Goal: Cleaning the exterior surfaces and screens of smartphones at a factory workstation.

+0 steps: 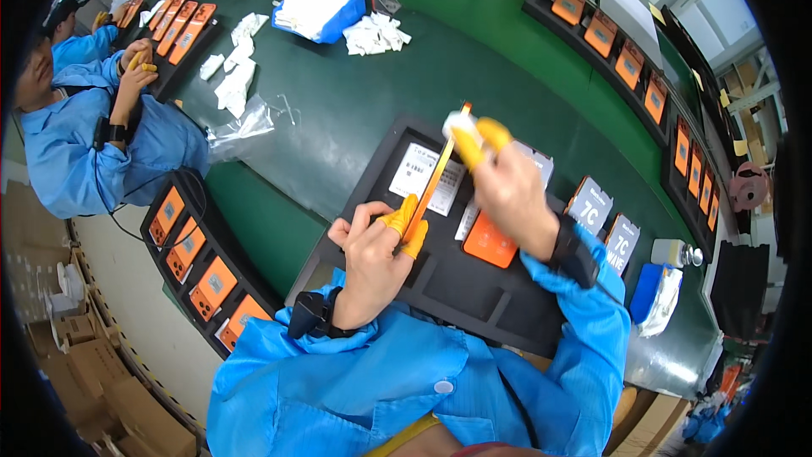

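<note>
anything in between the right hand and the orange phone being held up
Yes: a white wad, apparently cloth, sits between the grip of the right hand and the far end of the orange phone. Yellow finger covers also sheathe some of its fingers. Blur hides the exact contact.

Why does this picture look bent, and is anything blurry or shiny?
Head view: the fisheye lens bows long edges inside a black rim; head view: the right hand and its white wad look smeared, probably by motion; the left hand is crisper; head view: glare whitens the green table toward lower right.
</note>
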